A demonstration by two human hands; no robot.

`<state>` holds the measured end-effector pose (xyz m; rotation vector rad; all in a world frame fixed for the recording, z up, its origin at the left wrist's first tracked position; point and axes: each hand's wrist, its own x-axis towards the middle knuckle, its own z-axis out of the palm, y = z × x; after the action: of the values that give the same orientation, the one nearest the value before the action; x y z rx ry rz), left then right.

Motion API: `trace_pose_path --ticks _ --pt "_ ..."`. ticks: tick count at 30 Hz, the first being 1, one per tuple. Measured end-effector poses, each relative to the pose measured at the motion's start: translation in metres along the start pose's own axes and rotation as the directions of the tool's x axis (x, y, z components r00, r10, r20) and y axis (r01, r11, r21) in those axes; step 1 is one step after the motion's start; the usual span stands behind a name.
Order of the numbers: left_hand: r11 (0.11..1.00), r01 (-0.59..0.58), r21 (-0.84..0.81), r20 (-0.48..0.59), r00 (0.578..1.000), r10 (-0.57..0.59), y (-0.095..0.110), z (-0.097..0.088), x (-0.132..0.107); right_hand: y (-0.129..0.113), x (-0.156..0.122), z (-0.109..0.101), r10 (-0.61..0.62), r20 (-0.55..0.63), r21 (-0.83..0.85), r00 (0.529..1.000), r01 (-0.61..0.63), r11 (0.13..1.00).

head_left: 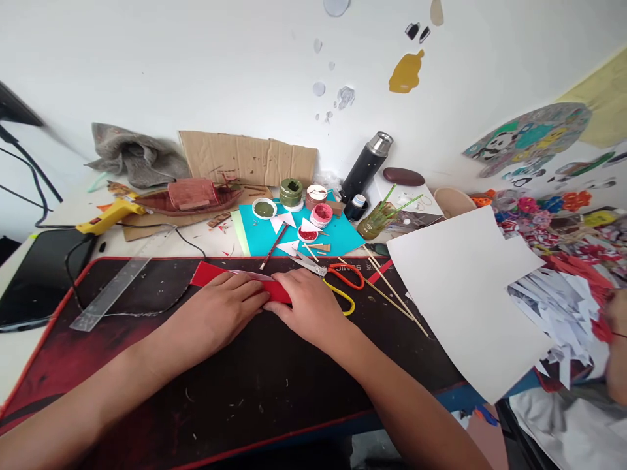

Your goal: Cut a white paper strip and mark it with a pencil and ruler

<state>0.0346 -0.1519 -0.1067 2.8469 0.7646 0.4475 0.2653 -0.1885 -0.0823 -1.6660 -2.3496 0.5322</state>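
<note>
Both my hands are on a strip of red paper point(203, 274) with a white side, which lies folded along its length on the dark desk mat point(274, 391). My left hand point(225, 303) presses over its middle, fingers bent and close together. At its right end my right hand point(306, 300) pinches the paper between thumb and fingers. Scissors point(337, 277) with orange and yellow handles lie just beyond my right hand. A paintbrush point(274, 247) rests past the strip, on a blue sheet point(252, 238) that also bears small white paper triangles.
Open paint pots point(290, 193) stand behind. To the left are a clear ruler point(115, 290), a yellow glue gun point(110, 212) and a model boat point(191, 196). Thin wooden sticks point(392, 300), white paper point(465, 294) and a black flask point(367, 166) are on the right. Another person's arm point(616, 346) shows far right.
</note>
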Motion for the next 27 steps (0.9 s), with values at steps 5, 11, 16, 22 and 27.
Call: trace_pose_path --ticks 5,11,16,22,27 --pt "1.0 0.006 0.003 0.013 1.0 -0.007 -0.001 -0.002 0.0 0.011 -0.009 0.003 0.034 -0.082 0.116 0.996 -0.024 0.993" --pt "1.0 0.011 0.004 -0.048 0.999 -0.01 -0.003 -0.005 -0.004 0.022 -0.02 0.006 0.121 -0.217 0.274 0.969 -0.058 0.96" --pt "0.994 -0.03 0.104 -0.079 0.996 0.038 0.0 -0.011 -0.007 0.022 -0.018 0.005 0.151 -0.233 0.413 0.961 -0.043 0.91" --pt "0.975 -0.063 0.212 -0.078 0.994 0.081 0.005 -0.015 -0.016 0.022 -0.023 -0.001 0.239 -0.194 0.741 0.951 -0.018 0.671" --pt "0.957 -0.081 0.278 -0.114 0.987 0.116 0.008 -0.012 -0.026 0.035 -0.031 -0.009 0.434 -0.138 0.906 0.89 -0.063 0.418"
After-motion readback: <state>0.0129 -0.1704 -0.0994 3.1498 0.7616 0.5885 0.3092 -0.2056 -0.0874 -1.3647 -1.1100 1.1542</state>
